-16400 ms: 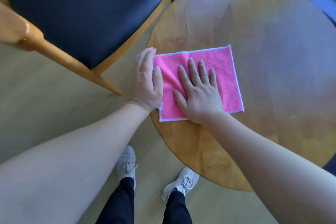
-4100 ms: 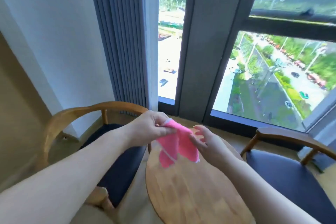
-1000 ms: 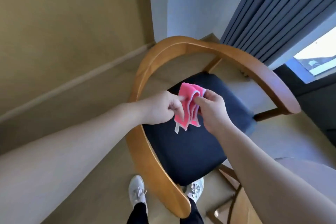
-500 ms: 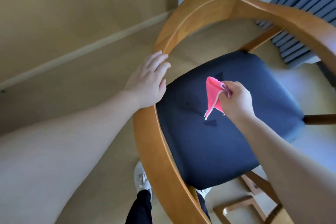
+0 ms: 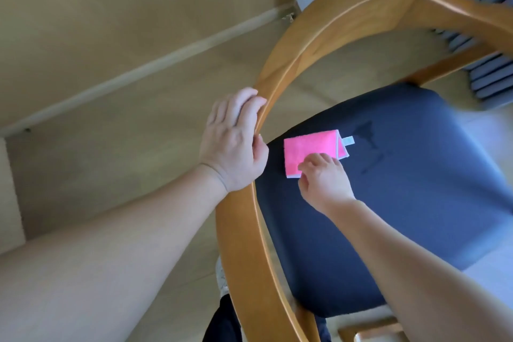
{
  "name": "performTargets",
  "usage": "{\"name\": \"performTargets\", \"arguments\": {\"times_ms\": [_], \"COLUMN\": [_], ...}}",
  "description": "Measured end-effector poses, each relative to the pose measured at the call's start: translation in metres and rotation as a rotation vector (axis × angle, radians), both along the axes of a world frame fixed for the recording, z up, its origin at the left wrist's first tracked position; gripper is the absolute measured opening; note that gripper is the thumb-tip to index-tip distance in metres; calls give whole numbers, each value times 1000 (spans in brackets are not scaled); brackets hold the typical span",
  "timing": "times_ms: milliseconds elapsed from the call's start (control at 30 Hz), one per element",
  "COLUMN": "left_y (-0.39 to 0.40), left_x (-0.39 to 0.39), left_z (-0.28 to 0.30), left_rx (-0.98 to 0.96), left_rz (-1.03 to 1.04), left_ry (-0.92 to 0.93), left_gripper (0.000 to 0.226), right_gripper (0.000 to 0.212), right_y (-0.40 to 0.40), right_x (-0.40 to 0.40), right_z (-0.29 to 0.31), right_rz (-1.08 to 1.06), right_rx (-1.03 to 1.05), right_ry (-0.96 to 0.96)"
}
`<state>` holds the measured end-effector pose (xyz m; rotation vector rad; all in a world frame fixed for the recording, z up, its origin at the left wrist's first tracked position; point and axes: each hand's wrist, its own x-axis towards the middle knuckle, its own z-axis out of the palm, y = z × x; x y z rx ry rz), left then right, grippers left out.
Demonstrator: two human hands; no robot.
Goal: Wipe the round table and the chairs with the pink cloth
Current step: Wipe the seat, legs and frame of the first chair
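Observation:
The pink cloth, folded into a small rectangle with a white tag, lies flat on the dark blue seat of a wooden chair. My right hand sits on the cloth's near edge with curled fingers holding it against the seat. My left hand grips the chair's curved wooden back rail, fingers over the top and thumb on the inner side. The round table is out of view.
The rail sweeps around the seat from bottom centre to top right. A beige wall with a baseboard runs along the left. Grey curtain folds hang at the right. My shoe shows under the rail.
My right hand lowered the hanging cloth onto the seat, where it now lies flat. My left hand, which let go of the cloth a second ago, has closed around the back rail.

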<state>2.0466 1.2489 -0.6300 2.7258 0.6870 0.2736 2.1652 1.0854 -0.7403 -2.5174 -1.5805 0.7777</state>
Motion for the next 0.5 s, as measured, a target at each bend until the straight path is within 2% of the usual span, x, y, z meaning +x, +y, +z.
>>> {"name": "performTargets", "arguments": {"times_ms": [67,133,200,300,500], "left_y": [1,3,5,7,6], "left_x": [-1,0,2,3,1], "left_z": [1,1,1,-2,-1], "left_rx": [-63,-63,-14,1,-19], "left_rz": [54,-34,-204,-382,-131], "left_ry": [61,117,149,154,60], "left_gripper": [64,68,64,50,54], "right_gripper": [31,60,76,77,81], "right_y": [10,20,25,25,49], "right_x": [3,8,14,16,-4], "right_z": [-11,-23,-36,-54,-62], "right_rz": [-53,-42,-34,-10,14], "right_rx": [78,-79,-222,-213,-77], "right_ry": [-54,-100,-127,-168,-196]}}
